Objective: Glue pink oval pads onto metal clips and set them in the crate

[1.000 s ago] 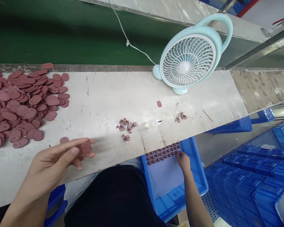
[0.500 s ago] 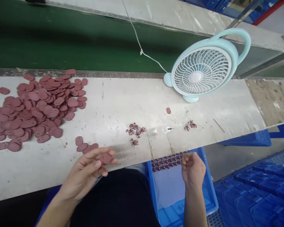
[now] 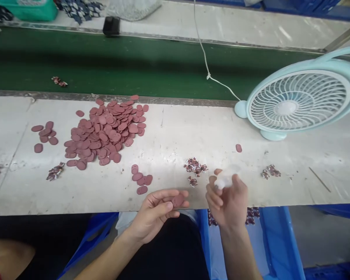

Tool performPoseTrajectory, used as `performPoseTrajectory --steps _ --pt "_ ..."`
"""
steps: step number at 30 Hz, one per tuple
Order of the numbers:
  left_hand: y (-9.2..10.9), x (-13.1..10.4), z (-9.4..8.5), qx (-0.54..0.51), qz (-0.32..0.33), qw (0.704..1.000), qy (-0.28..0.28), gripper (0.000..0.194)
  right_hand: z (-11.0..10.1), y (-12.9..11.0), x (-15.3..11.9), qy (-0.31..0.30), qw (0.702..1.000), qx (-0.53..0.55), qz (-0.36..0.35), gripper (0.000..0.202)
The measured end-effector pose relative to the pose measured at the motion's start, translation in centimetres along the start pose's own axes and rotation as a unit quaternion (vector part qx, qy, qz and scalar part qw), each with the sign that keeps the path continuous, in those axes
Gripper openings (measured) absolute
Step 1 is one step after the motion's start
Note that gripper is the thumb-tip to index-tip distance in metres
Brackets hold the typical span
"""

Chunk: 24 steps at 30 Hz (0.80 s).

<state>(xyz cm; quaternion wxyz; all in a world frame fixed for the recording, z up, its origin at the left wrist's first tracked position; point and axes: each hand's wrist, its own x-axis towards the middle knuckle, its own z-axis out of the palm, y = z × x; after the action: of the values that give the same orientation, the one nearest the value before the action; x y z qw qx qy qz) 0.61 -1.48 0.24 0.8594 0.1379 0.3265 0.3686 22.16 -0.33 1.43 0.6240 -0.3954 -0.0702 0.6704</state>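
My left hand (image 3: 160,210) pinches a flat, reddish-brown oval piece (image 3: 178,200) between thumb and fingers, just above the table's front edge. To its right, my right hand (image 3: 229,198) is closed around a small translucent squeeze bottle (image 3: 224,179), blurred by motion; its tip cannot be made out. Several loose oval pieces (image 3: 138,177) lie on the table beyond my left hand, with a large heap of the same ovals (image 3: 105,132) farther back. A cluster of small brown-and-white parts (image 3: 195,166) sits between the hands, a little beyond them.
A light-blue fan (image 3: 297,101) stands at the back right, its white cord (image 3: 204,54) running upward. Below the table edge is a blue tray (image 3: 290,241) with rows of small brown parts. A thin stick (image 3: 319,179) lies at right. Another person's arm (image 3: 8,256) shows at lower left.
My right hand has moved up from over the tray and taken hold of the bottle that lay on the table. The left hand still holds the oval piece. The view has swung left.
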Motion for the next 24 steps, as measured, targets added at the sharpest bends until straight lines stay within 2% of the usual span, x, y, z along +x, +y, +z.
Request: performPoseTrajectory --steps 4,7,9,14,24 --pt "-0.4 0.0 0.4 -0.014 0.002 1.0 0.001 0.021 2.4 2.8 -3.6 0.021 0.979 -0.159 -0.124 0.039" --pt "-0.6 -0.1 0.6 -0.021 0.002 1.0 0.003 0.022 2.7 4.5 -4.8 0.025 0.941 -0.248 -0.227 0.026" --pt "-0.7 -0.1 0.6 -0.026 0.004 1.0 0.004 0.023 2.3 5.2 -4.9 0.018 0.924 -0.276 -0.264 0.023" --pt "-0.7 -0.3 0.4 -0.034 0.013 0.999 0.018 0.023 1.6 6.0 -4.7 0.006 0.907 -0.312 -0.283 0.022" --pt "-0.6 -0.2 0.2 -0.015 0.021 1.0 0.011 0.024 1.7 5.7 -4.5 0.02 0.846 -0.417 -0.332 0.025"
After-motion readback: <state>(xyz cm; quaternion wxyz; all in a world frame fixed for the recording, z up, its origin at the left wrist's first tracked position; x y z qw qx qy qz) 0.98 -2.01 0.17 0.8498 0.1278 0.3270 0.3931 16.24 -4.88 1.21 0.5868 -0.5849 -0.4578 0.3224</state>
